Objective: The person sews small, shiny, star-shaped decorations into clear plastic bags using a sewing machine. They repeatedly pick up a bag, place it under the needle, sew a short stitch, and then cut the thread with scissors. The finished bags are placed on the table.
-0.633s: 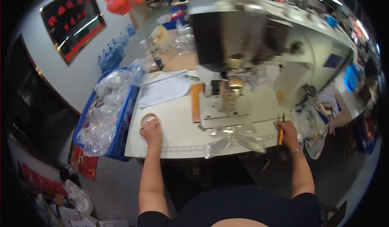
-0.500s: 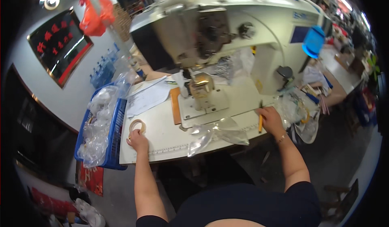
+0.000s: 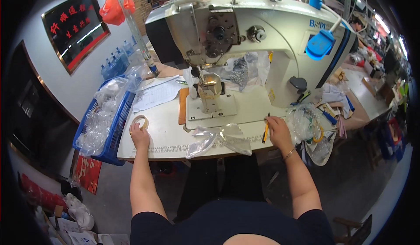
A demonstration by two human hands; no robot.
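Observation:
My left hand (image 3: 139, 138) rests at the left of the white sewing table (image 3: 166, 135), its fingers closed on the near rim of a tan roll of tape (image 3: 141, 121). In my right hand (image 3: 278, 131), at the table's right front, is a slim yellow tool (image 3: 265, 131) with a dark tip; its exact kind is unclear. Between my hands a clear plastic piece (image 3: 218, 140), shaped like a bow, lies across the printed ruler strip and overhangs the front edge. Behind it stands the sewing machine (image 3: 211, 94), with its needle area over a metal plate.
A blue basket (image 3: 118, 131) full of clear plastic stands left of the table. Paper sheets (image 3: 155, 97) and a brown strip (image 3: 183, 107) lie left of the machine. Clear plastic bags (image 3: 306, 122) crowd the right end. A blue plastic item (image 3: 320, 45) hangs on the machine.
The view has shifted and steadied, so the table sits a little higher and further left. Both hands keep their places at the tape roll and the yellow tool.

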